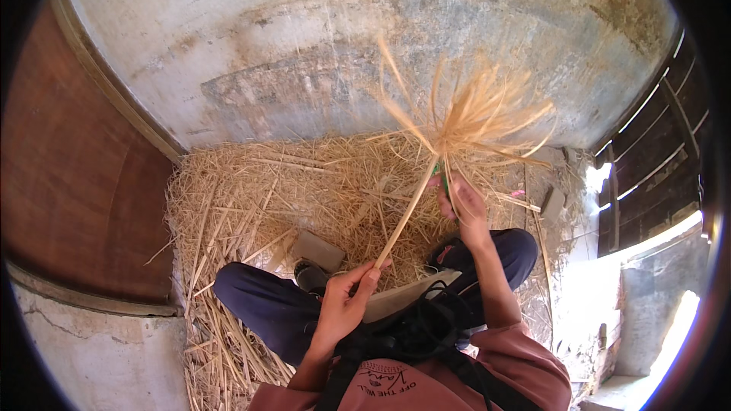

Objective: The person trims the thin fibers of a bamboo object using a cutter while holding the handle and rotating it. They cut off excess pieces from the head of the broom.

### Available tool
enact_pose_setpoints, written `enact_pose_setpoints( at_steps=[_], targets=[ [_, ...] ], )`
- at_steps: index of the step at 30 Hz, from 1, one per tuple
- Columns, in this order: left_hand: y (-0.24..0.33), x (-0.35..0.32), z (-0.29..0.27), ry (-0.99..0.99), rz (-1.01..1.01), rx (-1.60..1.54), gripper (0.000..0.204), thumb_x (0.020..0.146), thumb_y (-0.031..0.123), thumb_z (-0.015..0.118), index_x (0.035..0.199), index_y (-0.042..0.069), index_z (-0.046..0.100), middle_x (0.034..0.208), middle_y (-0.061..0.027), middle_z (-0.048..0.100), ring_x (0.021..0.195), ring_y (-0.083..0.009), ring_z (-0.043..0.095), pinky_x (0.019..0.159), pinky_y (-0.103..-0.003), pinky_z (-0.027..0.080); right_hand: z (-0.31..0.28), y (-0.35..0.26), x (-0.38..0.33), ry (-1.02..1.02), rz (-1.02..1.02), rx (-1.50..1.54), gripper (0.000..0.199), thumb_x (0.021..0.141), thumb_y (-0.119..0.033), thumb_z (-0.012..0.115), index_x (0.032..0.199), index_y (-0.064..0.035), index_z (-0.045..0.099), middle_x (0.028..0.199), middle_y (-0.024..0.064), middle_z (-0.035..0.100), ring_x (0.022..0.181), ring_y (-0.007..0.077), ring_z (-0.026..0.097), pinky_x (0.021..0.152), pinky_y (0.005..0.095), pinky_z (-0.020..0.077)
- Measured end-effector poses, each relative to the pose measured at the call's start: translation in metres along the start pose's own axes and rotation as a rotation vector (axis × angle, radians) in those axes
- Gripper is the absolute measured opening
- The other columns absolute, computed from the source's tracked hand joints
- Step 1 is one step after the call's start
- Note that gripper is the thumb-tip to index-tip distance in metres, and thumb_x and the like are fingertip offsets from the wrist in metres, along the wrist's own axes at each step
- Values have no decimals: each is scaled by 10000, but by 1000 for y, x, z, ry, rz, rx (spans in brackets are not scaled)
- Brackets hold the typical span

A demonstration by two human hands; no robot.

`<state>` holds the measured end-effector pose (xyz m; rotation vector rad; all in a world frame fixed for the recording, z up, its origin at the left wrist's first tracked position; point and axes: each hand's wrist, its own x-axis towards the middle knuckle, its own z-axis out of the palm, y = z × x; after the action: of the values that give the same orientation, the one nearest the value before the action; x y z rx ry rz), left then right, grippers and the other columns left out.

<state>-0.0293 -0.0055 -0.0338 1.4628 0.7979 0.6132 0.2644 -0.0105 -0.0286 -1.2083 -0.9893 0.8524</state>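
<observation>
My left hand (352,298) is closed round the lower end of a thin, pale stalk (409,218), like a split cane or bamboo strip. The stalk slants up and to the right toward a fan of pale curled strips (476,118) that spreads out above my right hand (464,199). Fingers of that hand are closed on a slim green thing (447,173) just below the fan; its kind is too covered to tell. Where stalk, strips and green thing meet, I cannot make out how they join.
Loose straw and split stalks (259,183) cover the floor round my legs. A grey block (318,251) lies by my left foot, another (553,203) at the right. Ahead rises a stained wall (304,68); a brown panel (84,160) stands left, dark slats (655,167) right.
</observation>
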Motion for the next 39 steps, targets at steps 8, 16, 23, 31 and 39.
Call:
enact_pose_setpoints(
  at_steps=[8, 16, 23, 31, 39],
  targets=[
    [11, 9, 9, 141, 46, -3, 318, 1131, 183, 659, 1382, 8, 745, 744, 65, 523, 657, -20, 403, 564, -244, 318, 21, -4, -30, -138, -609, -732, 336, 927, -276, 874, 1118, -33, 742, 893, 116, 724, 690, 336, 721, 592, 409, 566],
    [15, 12, 20, 277, 226, 176, 312, 1079, 116, 725, 1346, -46, 738, 738, -42, 552, 653, -75, 411, 560, -296, 340, 29, -21, -38, -115, -703, -941, 342, 896, -318, 891, 1088, -71, 754, 859, 68, 716, 668, 259, 715, 555, 371, 542],
    [17, 10, 21, 298, 181, 185, 308, 1076, 115, 727, 1333, -52, 743, 728, -50, 542, 640, -79, 418, 548, -306, 337, 29, -18, -30, -53, -759, -922, 338, 872, -310, 904, 1078, -72, 780, 888, 60, 745, 663, 237, 717, 551, 345, 544],
    [-1, -8, 24, 243, 104, 193, 293, 1121, 152, 674, 1342, -18, 764, 779, 37, 567, 715, -37, 418, 599, -254, 360, -27, -4, 17, 237, -560, -1010, 287, 939, -220, 844, 1165, -52, 788, 1043, 184, 798, 909, 412, 773, 753, 475, 613],
    [-19, 1, 15, 159, 41, 73, 330, 1158, 233, 620, 1329, -6, 770, 734, 80, 514, 634, -7, 400, 557, -233, 314, -27, -3, 24, 139, -280, -753, 278, 1006, -212, 797, 1205, -19, 777, 1029, 207, 786, 921, 392, 758, 836, 451, 576]
  ],
)
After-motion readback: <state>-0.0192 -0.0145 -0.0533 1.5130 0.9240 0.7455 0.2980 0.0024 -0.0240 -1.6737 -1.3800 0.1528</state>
